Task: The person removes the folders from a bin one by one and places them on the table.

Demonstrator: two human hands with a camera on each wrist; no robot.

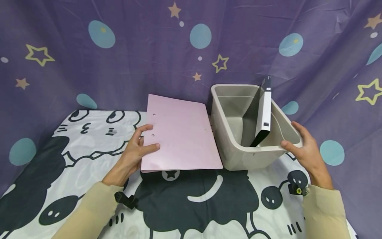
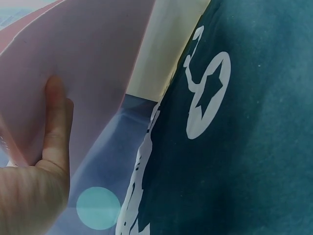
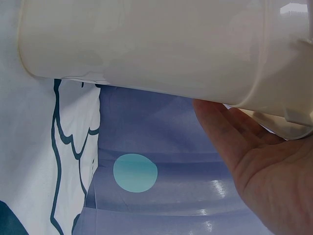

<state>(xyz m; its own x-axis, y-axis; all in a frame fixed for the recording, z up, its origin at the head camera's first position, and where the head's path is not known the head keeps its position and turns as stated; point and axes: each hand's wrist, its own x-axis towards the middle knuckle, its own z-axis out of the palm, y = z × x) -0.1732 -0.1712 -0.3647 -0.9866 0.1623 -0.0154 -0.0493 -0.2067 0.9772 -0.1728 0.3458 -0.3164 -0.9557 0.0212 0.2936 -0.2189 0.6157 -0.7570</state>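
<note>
Left hand [image 1: 134, 152] clamped on left edge of pink binder [image 1: 182, 132], center of frame. Right hand [image 1: 310, 154] clamped on near-right rim corner of gray bin [image 1: 247, 160], right of center, just beside pink binder. Inside gray bin: black-and-white binder [image 1: 264, 113], tilted. Underneath: cartoon-print cloth [image 1: 197, 212].

Looks like a corner of a home: backed by a purple curtain [image 1: 167, 73] with stars and pale blue spots, spread with a cartoon-printed cloth [image 1: 77, 172]. Adds a touch of office with a pink folder [image 1: 182, 132] and a binder [image 1: 264, 109]. Cannot be pinned to one room.
</note>
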